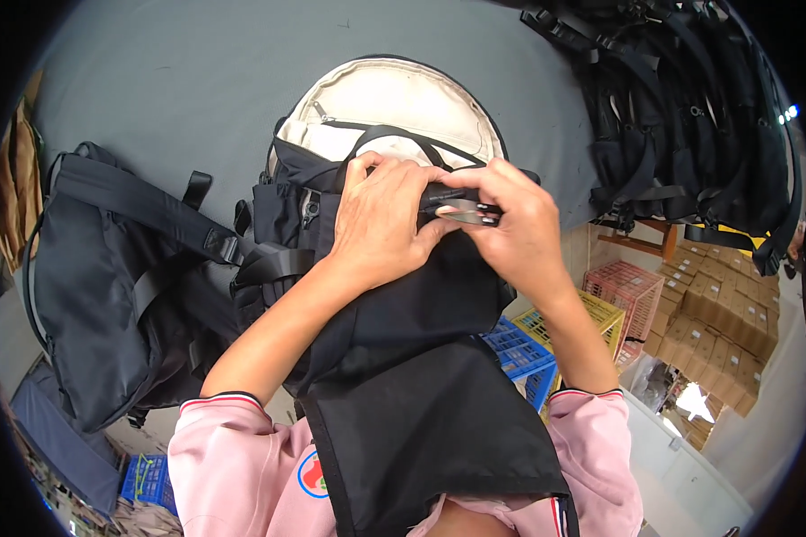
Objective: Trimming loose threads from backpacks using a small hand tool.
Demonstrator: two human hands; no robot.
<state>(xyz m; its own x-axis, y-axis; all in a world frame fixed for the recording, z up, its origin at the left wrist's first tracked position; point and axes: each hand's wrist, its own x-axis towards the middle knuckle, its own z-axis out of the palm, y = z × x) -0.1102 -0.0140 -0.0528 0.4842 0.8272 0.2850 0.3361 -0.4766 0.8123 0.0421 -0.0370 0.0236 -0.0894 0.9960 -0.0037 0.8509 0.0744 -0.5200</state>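
A black backpack [403, 295] lies on the grey table [197, 80] in front of me, its top open so the cream lining [394, 94] shows. My left hand [381, 224] presses on the bag's upper front and pinches a black strap [439, 197]. My right hand [510, 224] grips a small dark tool or clip [475, 215] at the same strap, fingertips meeting those of the left. A black fabric flap [430, 438] hangs from the bag down over my chest.
A second black bag [107, 295] lies at the left of the table. A pile of black backpacks [690, 116] fills the upper right. Below the table edge stand blue [519, 353], yellow and pink crates and stacked cardboard boxes [716, 313].
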